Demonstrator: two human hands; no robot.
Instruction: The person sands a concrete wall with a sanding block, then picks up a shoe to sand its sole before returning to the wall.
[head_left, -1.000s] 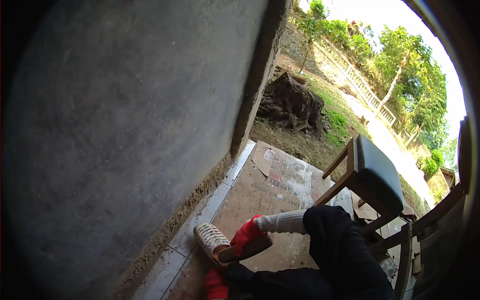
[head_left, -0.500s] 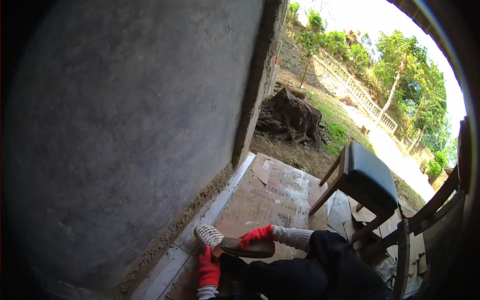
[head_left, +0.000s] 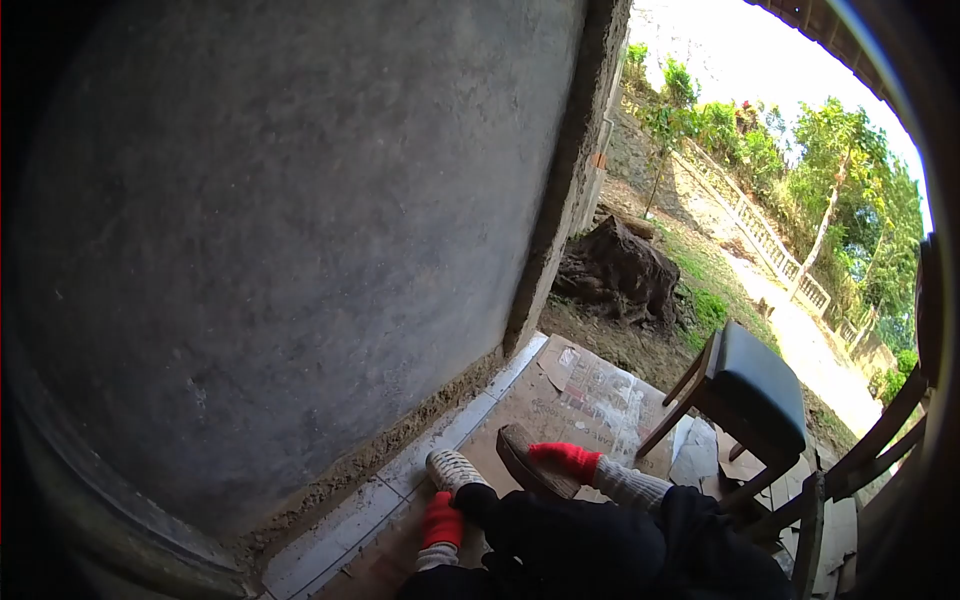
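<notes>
My right hand [head_left: 565, 460], in a red glove, grips a long brown piece that looks like wood [head_left: 525, 458]. The piece is tilted, its far end pointing up and left, just right of the shoe and apart from it. A white shoe with dark stripes [head_left: 453, 468] is on a foot near the cardboard's left edge. My left hand [head_left: 441, 521], also red-gloved, is closed beside the dark-clothed leg, just below the shoe. What its fingers hold, if anything, is hidden.
A grey wall [head_left: 300, 240] fills the left side. Flattened cardboard [head_left: 540, 405] covers part of the tiled floor [head_left: 445, 435]. A dark padded stool [head_left: 760, 385] and a wooden chair frame [head_left: 815, 510] stand at the right. A stump [head_left: 625, 270] lies outside.
The brown piece has come away from beside the shoe, turning and shifting to the right in my right hand. The whole view has shifted, so the scene sits lower and further right.
</notes>
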